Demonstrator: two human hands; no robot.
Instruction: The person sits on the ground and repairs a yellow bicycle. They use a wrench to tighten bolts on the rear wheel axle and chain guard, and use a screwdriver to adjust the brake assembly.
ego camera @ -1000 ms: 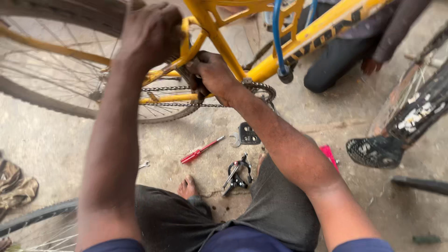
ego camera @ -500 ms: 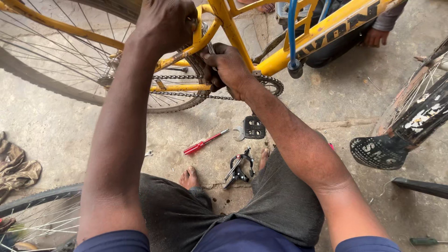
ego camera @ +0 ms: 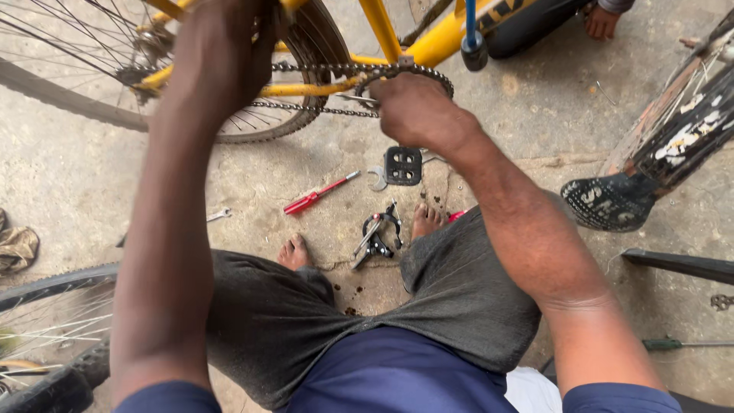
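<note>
Below us, between our bare feet, brake calipers [ego camera: 376, 237] and a red screwdriver [ego camera: 317, 194] lie on stained concrete [ego camera: 76, 176]. Our right hand [ego camera: 417, 111] closes on the chainring [ego camera: 404, 76], best held steady; our left hand [ego camera: 222, 57] grips the yellow frame [ego camera: 382, 30]; beyond, another person crouches.

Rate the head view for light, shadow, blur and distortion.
Head view: soft, even daylight, no glare; faint shadow on the floor under the yellow frame. The left hand is slightly motion-blurred; the right hand at the chain, the red screwdriver and the pedal are sharp. The wide lens stretches both forearms toward the bottom edge.
</note>
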